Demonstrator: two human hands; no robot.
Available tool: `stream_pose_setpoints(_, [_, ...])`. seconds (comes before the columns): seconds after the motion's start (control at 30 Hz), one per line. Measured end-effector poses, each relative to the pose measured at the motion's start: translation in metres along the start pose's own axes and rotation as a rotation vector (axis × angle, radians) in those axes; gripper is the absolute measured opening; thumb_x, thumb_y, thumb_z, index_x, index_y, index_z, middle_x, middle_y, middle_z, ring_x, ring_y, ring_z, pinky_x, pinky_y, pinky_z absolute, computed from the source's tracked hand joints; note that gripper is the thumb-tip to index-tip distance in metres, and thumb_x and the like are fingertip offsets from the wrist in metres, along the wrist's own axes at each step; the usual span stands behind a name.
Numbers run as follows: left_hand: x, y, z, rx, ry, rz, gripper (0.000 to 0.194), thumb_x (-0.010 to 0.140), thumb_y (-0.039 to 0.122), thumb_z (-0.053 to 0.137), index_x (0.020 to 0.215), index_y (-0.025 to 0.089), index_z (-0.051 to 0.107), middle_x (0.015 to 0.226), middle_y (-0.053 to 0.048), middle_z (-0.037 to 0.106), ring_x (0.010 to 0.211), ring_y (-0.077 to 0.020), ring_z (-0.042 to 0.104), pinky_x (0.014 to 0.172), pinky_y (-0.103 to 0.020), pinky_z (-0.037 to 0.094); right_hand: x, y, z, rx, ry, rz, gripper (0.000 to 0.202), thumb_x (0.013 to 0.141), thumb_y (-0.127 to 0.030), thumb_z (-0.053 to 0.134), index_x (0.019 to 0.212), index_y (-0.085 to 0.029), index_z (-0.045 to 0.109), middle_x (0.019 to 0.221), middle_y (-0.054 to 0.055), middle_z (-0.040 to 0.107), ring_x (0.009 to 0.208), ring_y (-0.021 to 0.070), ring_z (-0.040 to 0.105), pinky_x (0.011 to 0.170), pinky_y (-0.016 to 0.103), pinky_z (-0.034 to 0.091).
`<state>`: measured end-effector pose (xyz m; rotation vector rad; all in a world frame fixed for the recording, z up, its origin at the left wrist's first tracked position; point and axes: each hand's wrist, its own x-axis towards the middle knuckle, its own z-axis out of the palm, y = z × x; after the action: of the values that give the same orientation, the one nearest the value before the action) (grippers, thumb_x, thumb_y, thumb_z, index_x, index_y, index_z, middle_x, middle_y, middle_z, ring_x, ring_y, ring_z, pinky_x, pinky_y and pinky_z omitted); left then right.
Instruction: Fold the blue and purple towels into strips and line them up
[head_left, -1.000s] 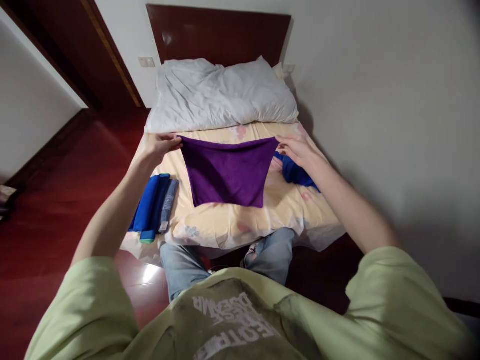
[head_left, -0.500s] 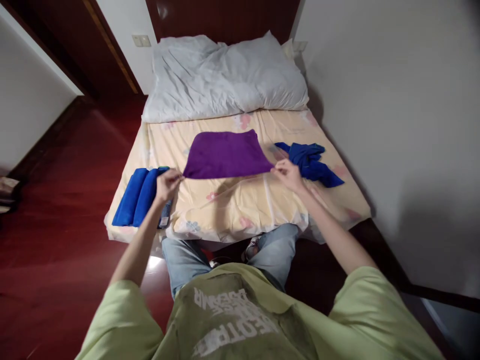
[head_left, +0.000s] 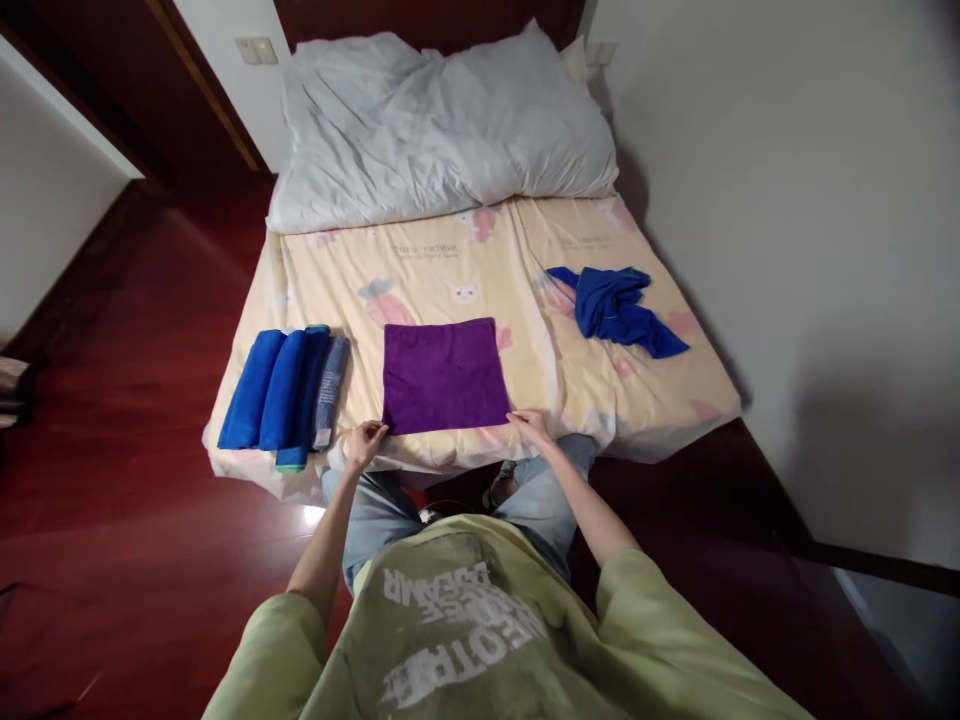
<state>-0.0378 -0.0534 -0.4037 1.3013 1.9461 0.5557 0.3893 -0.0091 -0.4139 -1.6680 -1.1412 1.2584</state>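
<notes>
A purple towel lies spread flat on the bed, its near edge close to the front of the mattress. My left hand pinches its near left corner. At the near right corner, the fingers of my right hand are closed on the cloth. Left of my left hand, several rolled towels rest side by side: blue rolls and a grey-blue roll with a pale label. A crumpled blue cloth lies beyond my right hand, toward the bed's right side.
The bed has a cream sheet with printed figures. White pillows span its head, against a dark headboard. A grey wall stands along the right side. Dark red floor lies to the left.
Both hands have come down and nearer to me, closer together. The purple towel, held up and stretched before, now lies flat on the sheet.
</notes>
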Motion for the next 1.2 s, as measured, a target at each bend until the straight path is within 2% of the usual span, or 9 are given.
stream_pose_setpoints(0.17, [-0.009,-0.016,0.001,-0.146,0.103,0.072,0.034,0.08,0.056,0.07,0.078,0.022,0.069,0.084,-0.01,0.076,0.08,-0.0253,0.071,0.077,-0.037,0.058,-0.004,0.006,-0.017,-0.101,-0.049,0.081,0.055,0.058,-0.071,0.074,0.062,-0.017,0.065,0.053,-0.002,0.054,0.054,0.0125,0.046,0.05,0.024,0.033])
stream_pose_setpoints(0.27, [-0.02,-0.033,0.005,-0.185,0.091,0.11,0.041,0.081,0.062,0.07,0.079,0.021,0.069,0.084,-0.01,0.075,0.078,-0.0235,0.07,0.077,-0.036,0.058,-0.008,0.01,-0.024,-0.137,-0.113,0.115,0.054,0.059,-0.071,0.072,0.063,-0.017,0.065,0.05,-0.003,0.05,0.049,0.0109,0.042,0.047,0.023,0.028])
stream_pose_setpoints(0.4, [-0.029,-0.049,0.008,-0.151,0.079,0.124,0.046,0.08,0.067,0.069,0.078,0.021,0.071,0.081,-0.008,0.072,0.074,-0.0224,0.068,0.073,-0.035,0.057,-0.001,0.01,-0.03,-0.206,-0.218,0.115,0.045,0.064,-0.062,0.073,0.059,-0.018,0.063,0.047,-0.004,0.048,0.045,0.0094,0.039,0.045,0.023,0.026])
stream_pose_setpoints(0.5, [-0.027,-0.051,0.007,-0.139,0.049,0.128,0.05,0.078,0.07,0.068,0.077,0.02,0.074,0.087,-0.009,0.073,0.074,-0.0223,0.068,0.071,-0.035,0.056,0.018,0.004,-0.033,-0.266,-0.331,0.13,0.034,0.07,-0.047,0.073,0.057,-0.018,0.062,0.049,-0.002,0.056,0.043,0.0096,0.043,0.044,0.022,0.031])
stream_pose_setpoints(0.6, [-0.021,-0.047,0.004,-0.135,-0.027,0.105,0.053,0.076,0.072,0.067,0.078,0.02,0.075,0.088,-0.01,0.074,0.08,-0.0241,0.069,0.073,-0.036,0.057,0.054,-0.012,-0.031,-0.318,-0.246,0.044,0.022,0.077,-0.036,0.069,0.066,-0.018,0.066,0.061,0.003,0.068,0.052,0.0149,0.059,0.053,0.024,0.046])
stream_pose_setpoints(0.73, [-0.015,-0.042,0.003,-0.124,-0.067,0.112,0.051,0.08,0.069,0.063,0.084,0.021,0.076,0.091,-0.01,0.076,0.087,-0.025,0.07,0.077,-0.035,0.057,0.129,-0.049,-0.009,-0.398,-0.02,-0.257,0.021,0.089,-0.029,0.058,0.093,-0.016,0.074,0.098,0.013,0.078,0.088,0.023,0.073,0.084,0.033,0.059])
stream_pose_setpoints(0.83, [-0.017,-0.042,0.005,-0.109,-0.053,0.113,0.048,0.084,0.068,0.061,0.084,0.022,0.076,0.089,-0.009,0.075,0.082,-0.0234,0.069,0.075,-0.034,0.057,0.19,-0.076,0.02,-0.505,-0.044,-0.409,0.031,0.094,-0.022,0.051,0.116,-0.015,0.073,0.118,0.016,0.075,0.102,0.024,0.072,0.097,0.039,0.057])
stream_pose_setpoints(0.97, [-0.024,-0.043,0.014,-0.118,0.025,0.104,0.045,0.084,0.065,0.063,0.084,0.021,0.075,0.09,-0.008,0.074,0.074,-0.0219,0.067,0.071,-0.035,0.057,0.252,-0.09,0.052,-0.704,-0.138,-0.504,0.032,0.091,-0.013,0.055,0.117,-0.016,0.074,0.117,0.015,0.074,0.109,0.0253,0.069,0.107,0.043,0.053])
stream_pose_setpoints(1.2, [-0.037,-0.043,0.026,-0.084,0.126,0.161,0.03,0.084,0.05,0.069,0.086,0.021,0.074,0.095,-0.01,0.07,0.081,-0.024,0.069,0.072,-0.037,0.059,0.301,-0.075,0.056,-0.812,-0.23,-0.465,0.021,0.086,-0.014,0.069,0.104,-0.018,0.079,0.105,0.012,0.074,0.098,0.0257,0.069,0.101,0.044,0.057])
